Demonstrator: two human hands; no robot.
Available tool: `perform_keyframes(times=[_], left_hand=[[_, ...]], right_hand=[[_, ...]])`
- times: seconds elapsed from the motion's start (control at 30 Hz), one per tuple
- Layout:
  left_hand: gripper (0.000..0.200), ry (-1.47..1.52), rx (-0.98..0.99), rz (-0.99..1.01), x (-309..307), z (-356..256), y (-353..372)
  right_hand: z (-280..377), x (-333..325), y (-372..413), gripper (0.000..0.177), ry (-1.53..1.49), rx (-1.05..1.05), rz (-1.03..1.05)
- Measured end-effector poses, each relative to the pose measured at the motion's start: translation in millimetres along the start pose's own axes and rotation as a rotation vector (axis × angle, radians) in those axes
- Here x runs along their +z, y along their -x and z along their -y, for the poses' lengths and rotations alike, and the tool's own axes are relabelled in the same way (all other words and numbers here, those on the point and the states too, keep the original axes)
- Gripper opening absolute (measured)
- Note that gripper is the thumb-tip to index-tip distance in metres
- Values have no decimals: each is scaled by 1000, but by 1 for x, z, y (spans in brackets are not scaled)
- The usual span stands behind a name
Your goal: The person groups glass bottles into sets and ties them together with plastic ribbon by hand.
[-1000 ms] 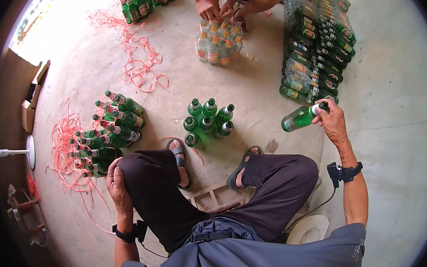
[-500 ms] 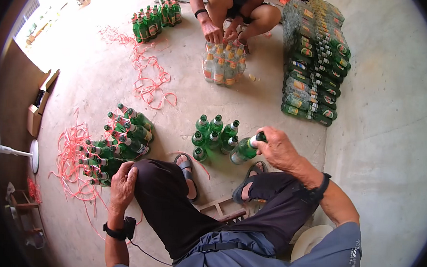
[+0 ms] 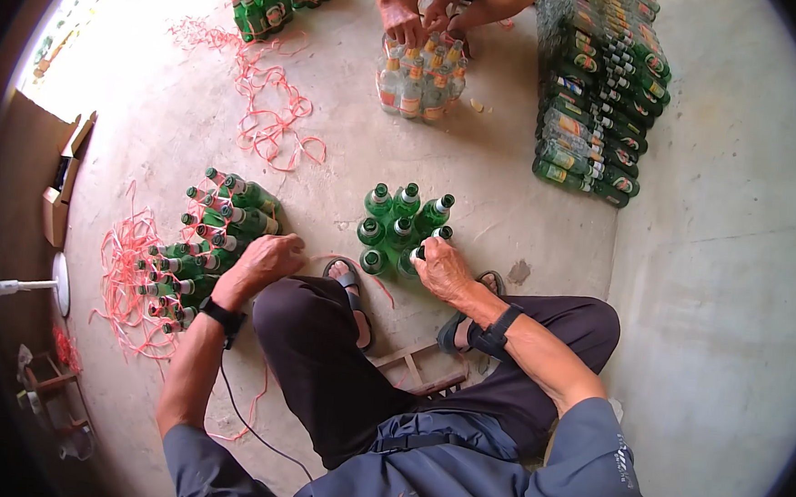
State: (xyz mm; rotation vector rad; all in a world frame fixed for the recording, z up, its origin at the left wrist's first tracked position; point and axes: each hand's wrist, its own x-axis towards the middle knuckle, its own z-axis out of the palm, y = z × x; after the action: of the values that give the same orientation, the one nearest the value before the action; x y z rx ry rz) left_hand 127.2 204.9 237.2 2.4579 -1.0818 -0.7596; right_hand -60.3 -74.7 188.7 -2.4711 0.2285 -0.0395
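Observation:
Several green glass bottles [image 3: 379,200] stand upright in a close group on the floor before my feet. My right hand [image 3: 444,271] grips a green bottle [image 3: 409,264] by its neck at the near right side of this group. Its lower part is partly covered by my fingers. My left hand [image 3: 268,261] hovers above my left knee, fingers loosely bent and somewhat apart, with nothing visible in it. Just left of that hand stand green bottles [image 3: 252,221] bundled with pink-red plastic strapping.
Loose pink strapping [image 3: 132,273] lies by the left bundles, with more strapping [image 3: 274,118] farther back. Opposite, another person's hands [image 3: 407,21] work at a bundle of clear bottles [image 3: 412,94]. Stacked bottles [image 3: 619,139] lie along the right wall. A wooden frame [image 3: 418,366] sits between my feet.
My right hand has brought its bottle leftward to the standing group. My left hand has lifted off my knee and shifted up and right. The view has tilted slightly downward.

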Motion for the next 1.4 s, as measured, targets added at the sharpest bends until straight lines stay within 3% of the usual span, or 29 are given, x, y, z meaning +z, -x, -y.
perform_keyframes(times=[0.2, 0.27, 0.4, 0.73, 0.87, 0.97, 1.4], left_hand=[[44, 88, 217, 181, 60, -15, -47], [51, 71, 402, 194, 70, -20, -58], [57, 77, 412, 194, 76, -38, -69], [30, 13, 521, 100, 102, -26, -79], [31, -77, 534, 124, 102, -24, -76], [25, -50, 613, 6, 105, -23, -77], [25, 27, 520, -39, 104, -28, -69]], right_hand=[[-10, 35, 1, 28, -7, 39, 14], [-14, 44, 1, 29, 9, 39, -16], [-23, 58, 2, 30, -17, 88, -8], [-8, 63, -8, 30, -118, 146, -44], [-5, 68, -5, 32, -114, 154, -45], [-5, 74, -3, 34, -123, 129, -115], [1, 76, -13, 33, -216, 206, -149]])
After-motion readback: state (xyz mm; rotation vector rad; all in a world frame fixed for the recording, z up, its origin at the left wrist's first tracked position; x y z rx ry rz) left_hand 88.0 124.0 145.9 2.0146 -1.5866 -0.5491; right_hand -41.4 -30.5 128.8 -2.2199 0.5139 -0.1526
